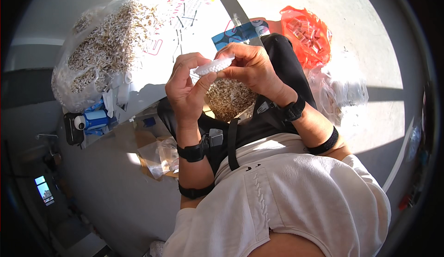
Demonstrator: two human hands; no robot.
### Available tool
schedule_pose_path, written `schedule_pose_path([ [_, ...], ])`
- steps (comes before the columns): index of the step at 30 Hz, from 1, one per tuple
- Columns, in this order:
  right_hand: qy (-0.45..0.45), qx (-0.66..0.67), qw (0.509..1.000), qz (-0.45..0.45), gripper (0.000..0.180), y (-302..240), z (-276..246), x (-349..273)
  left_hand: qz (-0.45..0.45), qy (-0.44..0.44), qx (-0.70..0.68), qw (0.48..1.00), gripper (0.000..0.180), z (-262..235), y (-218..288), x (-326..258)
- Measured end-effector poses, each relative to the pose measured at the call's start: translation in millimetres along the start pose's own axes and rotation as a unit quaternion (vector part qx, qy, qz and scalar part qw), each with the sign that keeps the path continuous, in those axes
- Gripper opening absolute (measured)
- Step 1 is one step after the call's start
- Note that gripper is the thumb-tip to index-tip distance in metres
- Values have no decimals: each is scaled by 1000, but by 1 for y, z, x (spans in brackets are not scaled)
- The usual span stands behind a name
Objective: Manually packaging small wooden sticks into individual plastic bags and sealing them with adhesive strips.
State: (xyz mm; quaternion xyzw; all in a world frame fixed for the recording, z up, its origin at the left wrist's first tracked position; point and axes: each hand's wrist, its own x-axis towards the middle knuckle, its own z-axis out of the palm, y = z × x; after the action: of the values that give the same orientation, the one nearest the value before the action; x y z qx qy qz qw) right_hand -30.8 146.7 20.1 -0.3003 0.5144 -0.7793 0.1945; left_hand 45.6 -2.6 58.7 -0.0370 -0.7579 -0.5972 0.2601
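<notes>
Between my two hands is a small clear plastic packet (213, 66) packed with white-tipped cotton swabs. My left hand (186, 80) pinches its left end, with the thumb underneath. My right hand (254, 70) grips the right end between thumb and fingers. Just below the hands, between my legs, a heap of loose cotton swabs (229, 100) with tan sticks shows; the container under it is mostly hidden. At the left, a large clear bag (62, 79) stands on the table, filled with many more swabs.
The white-covered table (203, 37) carries a blue printed strip (240, 34) near its right edge. A blue bottle (95, 119) and a black case (72, 130) sit at its left corner. To the right lie a red bag of small packets (300, 33) and clear bags (344, 93). Cardboard with plastic (159, 157) lies below the table.
</notes>
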Motion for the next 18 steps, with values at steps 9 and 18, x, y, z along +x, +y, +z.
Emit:
schedule_pose_path([
  [9,-1,18,999,36,16,1,6,-1,23,-15,56,998,26,2,-6,-1],
  [18,14,-75,997,-14,15,-1,5,-1,39,-14,68,997,13,2,0,5],
])
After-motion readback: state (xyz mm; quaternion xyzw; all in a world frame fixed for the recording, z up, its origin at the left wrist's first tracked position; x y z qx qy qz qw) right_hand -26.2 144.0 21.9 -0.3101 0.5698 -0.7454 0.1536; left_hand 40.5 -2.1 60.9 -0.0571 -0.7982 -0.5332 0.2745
